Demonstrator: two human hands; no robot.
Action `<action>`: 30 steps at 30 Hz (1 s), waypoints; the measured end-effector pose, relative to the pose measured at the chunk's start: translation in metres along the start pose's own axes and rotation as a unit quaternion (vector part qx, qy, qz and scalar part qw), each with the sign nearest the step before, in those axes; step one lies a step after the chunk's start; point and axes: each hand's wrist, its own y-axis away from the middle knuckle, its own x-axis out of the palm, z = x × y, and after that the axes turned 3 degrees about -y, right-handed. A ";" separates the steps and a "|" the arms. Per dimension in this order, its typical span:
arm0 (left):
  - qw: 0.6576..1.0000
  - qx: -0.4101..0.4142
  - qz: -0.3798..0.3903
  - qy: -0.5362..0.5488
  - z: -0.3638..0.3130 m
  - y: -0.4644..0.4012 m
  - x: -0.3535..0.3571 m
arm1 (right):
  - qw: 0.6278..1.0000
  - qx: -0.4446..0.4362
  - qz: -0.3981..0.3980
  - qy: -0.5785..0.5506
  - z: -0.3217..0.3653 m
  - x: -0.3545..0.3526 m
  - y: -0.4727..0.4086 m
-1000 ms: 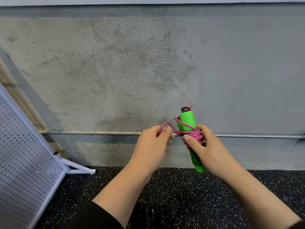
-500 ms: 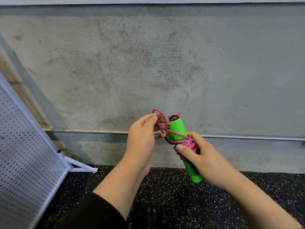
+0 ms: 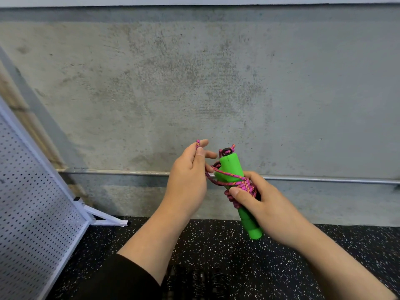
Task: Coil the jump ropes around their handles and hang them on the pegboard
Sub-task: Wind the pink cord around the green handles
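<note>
Right hand (image 3: 270,204): wrapped round the green handles (image 3: 232,176), fingers behind, thumb pressed on the coiled turns at mid-length. The handles are held together as one bundle, tilted, top end leaning up and to the left, bottom end low and to the right, clear of the floor (image 3: 238,256).

Pink rope (image 3: 242,184): several turns wound tight around the handles approx. at the thumb. One strand crosses diagonally over the upper foam section. A short knotted bit shows at the black cap on the top end. A free length runs from the coil left and up to the left hand (image 3: 188,180).

Left hand: just beside the handles, thumb and forefinger pinching the rope end near the fingertips; remaining fingers loosely extended toward the handle top. Rope tip sticks out above the pinch.

Pegboard (image 3: 32,213): white, perforated, at left edge of view, leaning back on a white support leg. Well apart from both hands. No rope visible on the portion in view.

Background: bare concrete wall (image 3: 194,83) w/ a thin metal pipe (image 3: 324,180) running horizontally behind the hands. Floor is black, speckled white. Dark sleeve (image 3: 121,278) visible on left forearm.
</note>
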 end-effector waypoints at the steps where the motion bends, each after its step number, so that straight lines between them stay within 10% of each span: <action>1: 1.000 0.008 0.010 -0.013 0.000 -0.001 -0.002 | 1.000 0.001 -0.002 -0.005 0.000 -0.001 0.000; 30: 0.986 0.093 0.010 -0.136 0.006 -0.002 -0.008 | 1.000 0.002 -0.005 -0.010 0.012 -0.004 0.005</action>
